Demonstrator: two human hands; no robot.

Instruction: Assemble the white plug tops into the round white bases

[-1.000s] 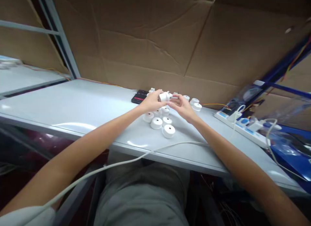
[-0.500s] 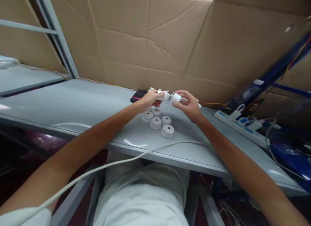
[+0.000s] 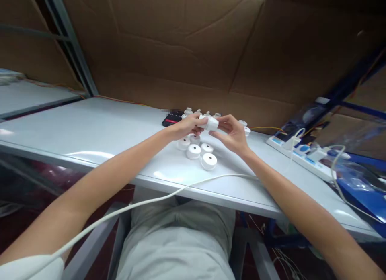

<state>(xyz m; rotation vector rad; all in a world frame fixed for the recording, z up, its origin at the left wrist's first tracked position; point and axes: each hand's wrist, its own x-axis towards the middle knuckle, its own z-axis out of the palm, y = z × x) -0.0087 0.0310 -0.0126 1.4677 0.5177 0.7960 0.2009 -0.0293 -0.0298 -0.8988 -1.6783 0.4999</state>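
Note:
My left hand pinches a white cylindrical part above the table. On its other side, my right hand has its fingers and thumb at the part's right end, closed round it. Just below the hands, several white round caps with dark centre holes stand on the table, the nearest cap at the front. Behind the hands is a row of small white fittings, partly hidden by the fingers. Two more white pieces lie right of my right hand.
A black phone lies left of the fittings on the grey table. A white power strip with plugs is at the right. A pale cable crosses the front edge. Cardboard stands behind.
The two white pieces, one in each hand before, are now together as one part. My right hand has moved slightly left. The picture's background is darker.

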